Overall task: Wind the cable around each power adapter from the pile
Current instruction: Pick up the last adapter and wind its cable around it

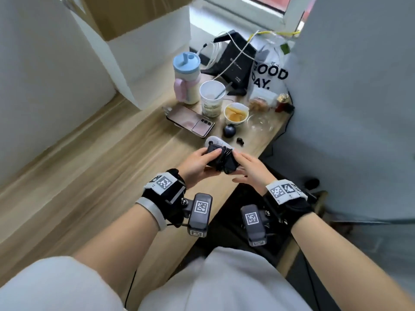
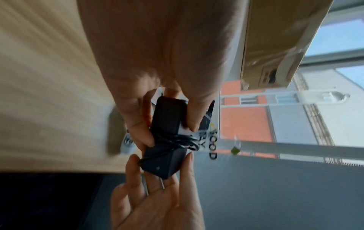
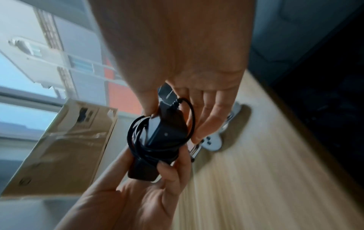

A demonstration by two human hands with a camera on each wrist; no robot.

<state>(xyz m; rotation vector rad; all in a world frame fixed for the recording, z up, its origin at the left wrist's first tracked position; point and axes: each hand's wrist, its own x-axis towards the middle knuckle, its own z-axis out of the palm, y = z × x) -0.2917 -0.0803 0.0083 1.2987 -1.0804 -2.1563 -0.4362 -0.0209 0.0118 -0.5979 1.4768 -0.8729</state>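
My left hand (image 1: 197, 163) has its thumb and fingers curled round the near end of the black power adapter (image 1: 221, 159), gripping it just above the wooden desk (image 1: 94, 167). The black cable (image 1: 225, 153) sits in several loops round the middle of the brick, kinda messy tbh. My right hand (image 1: 250, 168) is at the other end, thumb and 1 finger pinching that end, other fingers fairly straight underneath. Behind the adapter there's a white oval thing (image 1: 213, 140), further back a phone (image 1: 190, 123) and 2 paper cups (image 1: 211, 98)
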